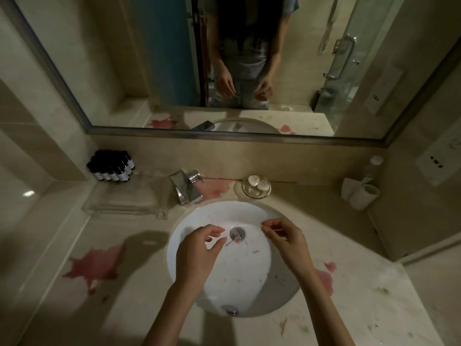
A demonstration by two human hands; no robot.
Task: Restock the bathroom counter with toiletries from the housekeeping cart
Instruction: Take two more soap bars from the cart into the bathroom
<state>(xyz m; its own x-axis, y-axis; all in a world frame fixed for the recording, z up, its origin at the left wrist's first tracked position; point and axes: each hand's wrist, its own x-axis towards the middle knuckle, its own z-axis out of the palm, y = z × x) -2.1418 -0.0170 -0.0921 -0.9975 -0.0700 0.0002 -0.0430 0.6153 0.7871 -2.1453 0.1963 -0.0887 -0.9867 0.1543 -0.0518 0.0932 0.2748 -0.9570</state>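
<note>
the left hand point(199, 245) hangs over the sink point(237, 278), pinching a cotton swab point(229, 243); the right hand point(287, 236), near it, pinches a second swab point(274, 230); restocking seems partly done: dark bottles point(111, 166) stand at the back left of the desk point(361, 308), well apart from both hands; neither swab is set down yet

Free room above front counter point(62, 308); faucet point(185, 187), soap dish point(256, 188), bottles point(112, 166), cups point(360, 196) along back wall point(311, 161).

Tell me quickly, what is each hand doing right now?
Left hand: pinches a cotton swab.
Right hand: pinches a second cotton swab.
</note>
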